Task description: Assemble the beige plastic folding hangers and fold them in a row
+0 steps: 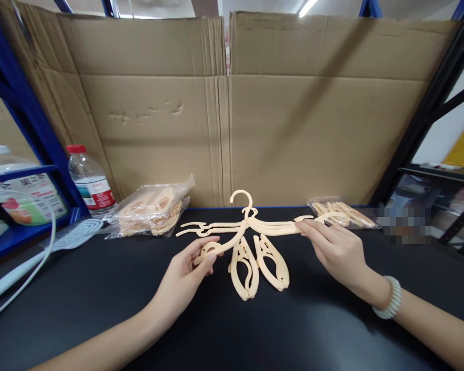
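Cream plastic folding hangers lie at the middle of the black table, one with its hook (242, 194) pointing up and its arms spread to both sides. My left hand (191, 265) pinches the rounded end of an arm that slants down to the left. The long right arm (278, 226) runs into the fingers of my right hand (332, 247), which are closed on it near its end. Between my hands, just below the joint, lie two folded hanger pieces, one on the left (244, 273) and one on the right (272, 263).
A clear bag of hanger parts (150, 208) lies at the back left, beside a red-capped bottle (90, 180) and a pale blue brush (77, 234). Another bag of parts (344, 214) is behind my right hand. Cardboard (294, 129) stands along the back.
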The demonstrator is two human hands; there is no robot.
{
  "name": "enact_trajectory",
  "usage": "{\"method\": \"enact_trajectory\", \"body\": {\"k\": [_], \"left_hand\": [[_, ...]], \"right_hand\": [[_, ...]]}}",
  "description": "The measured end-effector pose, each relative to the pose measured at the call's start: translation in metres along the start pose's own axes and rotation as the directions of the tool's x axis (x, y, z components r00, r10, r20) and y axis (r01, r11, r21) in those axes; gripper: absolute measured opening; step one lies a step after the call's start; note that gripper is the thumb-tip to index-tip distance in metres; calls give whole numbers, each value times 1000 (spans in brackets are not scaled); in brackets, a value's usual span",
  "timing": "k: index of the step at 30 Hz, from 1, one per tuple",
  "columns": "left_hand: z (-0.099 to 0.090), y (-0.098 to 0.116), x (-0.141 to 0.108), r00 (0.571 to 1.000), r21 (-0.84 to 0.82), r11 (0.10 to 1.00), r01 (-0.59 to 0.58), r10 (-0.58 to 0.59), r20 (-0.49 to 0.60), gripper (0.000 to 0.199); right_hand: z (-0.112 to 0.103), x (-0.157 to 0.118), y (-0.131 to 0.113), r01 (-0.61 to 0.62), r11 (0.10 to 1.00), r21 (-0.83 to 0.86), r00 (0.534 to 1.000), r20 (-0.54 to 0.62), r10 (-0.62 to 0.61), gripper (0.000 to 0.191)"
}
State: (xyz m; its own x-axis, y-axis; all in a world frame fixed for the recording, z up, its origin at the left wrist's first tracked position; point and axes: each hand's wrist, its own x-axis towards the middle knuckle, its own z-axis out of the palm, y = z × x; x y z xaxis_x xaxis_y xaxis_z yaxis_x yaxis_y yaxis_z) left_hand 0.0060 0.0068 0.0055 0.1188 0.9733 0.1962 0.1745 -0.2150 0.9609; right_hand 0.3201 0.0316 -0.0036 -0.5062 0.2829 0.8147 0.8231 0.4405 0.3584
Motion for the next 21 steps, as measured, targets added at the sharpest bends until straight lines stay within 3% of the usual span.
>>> {"method": "enact_trajectory", "body": {"k": [8,16,21], "left_hand": [[1,0,-1,1000,1,1000,-16,16,-1,39],[1,1,-2,1000,30,999,-28,27,9,37],[1,0,-2,1000,26,999,-27,26,13,36]], "right_hand": [[3,-4,-3,-177,973,146,980,118,161,33],[3,2,-12,-258,874,412,965,63,256,41],[0,7,-16,-354,802,481,931,102,350,36]]}}
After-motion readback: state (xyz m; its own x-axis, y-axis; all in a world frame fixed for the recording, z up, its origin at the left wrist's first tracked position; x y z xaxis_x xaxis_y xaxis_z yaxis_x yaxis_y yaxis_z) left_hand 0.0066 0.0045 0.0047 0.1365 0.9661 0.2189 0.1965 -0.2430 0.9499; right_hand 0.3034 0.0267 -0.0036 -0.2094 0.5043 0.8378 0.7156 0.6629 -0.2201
